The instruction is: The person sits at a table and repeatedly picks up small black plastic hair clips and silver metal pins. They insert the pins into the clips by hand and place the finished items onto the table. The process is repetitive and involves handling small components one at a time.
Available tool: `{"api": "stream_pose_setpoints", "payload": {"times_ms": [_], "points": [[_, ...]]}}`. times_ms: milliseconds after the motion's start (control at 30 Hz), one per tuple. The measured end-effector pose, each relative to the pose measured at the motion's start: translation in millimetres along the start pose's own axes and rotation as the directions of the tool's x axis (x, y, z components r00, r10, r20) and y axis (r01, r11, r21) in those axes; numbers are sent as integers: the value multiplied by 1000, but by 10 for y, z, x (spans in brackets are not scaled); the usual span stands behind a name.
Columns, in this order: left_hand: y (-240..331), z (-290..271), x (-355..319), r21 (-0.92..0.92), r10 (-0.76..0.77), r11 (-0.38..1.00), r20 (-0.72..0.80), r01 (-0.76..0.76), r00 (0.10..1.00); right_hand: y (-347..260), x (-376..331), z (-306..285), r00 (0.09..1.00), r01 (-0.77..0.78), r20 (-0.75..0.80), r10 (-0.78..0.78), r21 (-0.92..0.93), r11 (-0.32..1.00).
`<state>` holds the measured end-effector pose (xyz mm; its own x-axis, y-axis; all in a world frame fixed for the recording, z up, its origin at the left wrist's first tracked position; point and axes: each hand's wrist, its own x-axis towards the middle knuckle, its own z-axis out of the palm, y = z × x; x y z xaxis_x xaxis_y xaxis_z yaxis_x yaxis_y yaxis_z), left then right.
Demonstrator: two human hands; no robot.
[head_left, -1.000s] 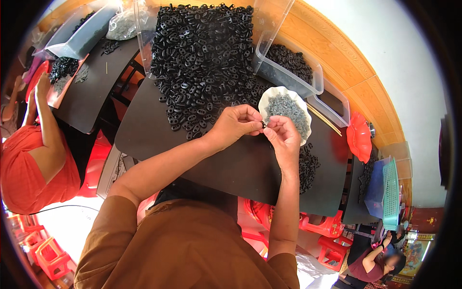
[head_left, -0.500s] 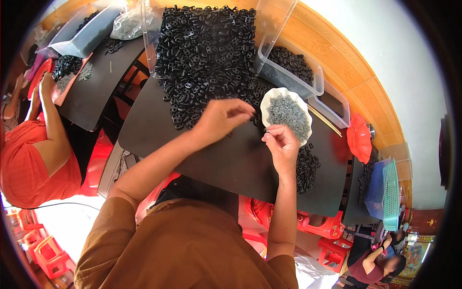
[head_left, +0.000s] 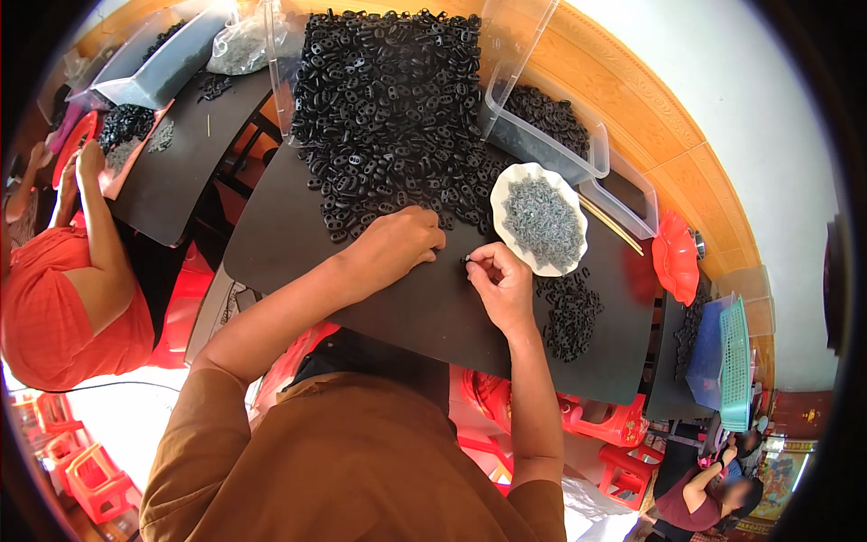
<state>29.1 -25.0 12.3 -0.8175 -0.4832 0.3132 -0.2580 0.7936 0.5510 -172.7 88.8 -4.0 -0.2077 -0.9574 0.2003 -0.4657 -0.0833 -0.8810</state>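
Observation:
A broad heap of small black plastic pieces with two holes [head_left: 388, 108], like cord locks, spreads over the dark table. At its near edge, my left hand [head_left: 397, 246] is closed with fingers bent down to the tabletop; whatever they hold is hidden. My right hand [head_left: 504, 282] pinches a small black piece [head_left: 467, 259] between thumb and forefinger, just right of the left hand. Close beyond the right hand stands a white scalloped bowl [head_left: 499, 199] full of tiny grey translucent parts [head_left: 544, 224]. A smaller pile of black pieces [head_left: 571, 318] lies right of my right wrist.
Clear plastic bins [head_left: 591, 158] with black pieces stand at the back right, beside wooden chopsticks [head_left: 612, 219] and a red scalloped dish [head_left: 675, 257]. At a left-hand table [head_left: 194, 149] a person in red works. Red stools [head_left: 623, 470] are below the table.
My left hand has drawn back from beside the bowl, left and nearer, to the heap's near edge. My right hand has shifted left, off the bowl's rim, with a black piece now showing.

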Motion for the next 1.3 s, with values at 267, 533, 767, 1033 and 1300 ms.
{"api": "stream_pose_setpoints", "payload": {"times_ms": [267, 533, 767, 1033, 1300], "points": [[-211, -158, 135, 66, 4, 998, -137, 5, 991, -98, 27, 9, 999, 47, 4, -46, -101, 994], [-188, 42, 327, 174, 15, 985, -10, -13, 1000, -34, 27, 32, 1000, 22, -8, -22, -36, 999], [-203, 97, 376, 220, 54, 974, -4, -52, 999, -29, 28, 23, 1000, -4, -10, 4, -14, 1000], [-220, 33, 493, 127, 159, 980, -49, -151, 986, 53, 36, 25, 999, -30, -31, 35, 140, 990], [-76, -2, 385, -757, -236, 556, 253, 344, 938, 35, 31, 2, 998, -51, -19, 56, 193, 980]]}}
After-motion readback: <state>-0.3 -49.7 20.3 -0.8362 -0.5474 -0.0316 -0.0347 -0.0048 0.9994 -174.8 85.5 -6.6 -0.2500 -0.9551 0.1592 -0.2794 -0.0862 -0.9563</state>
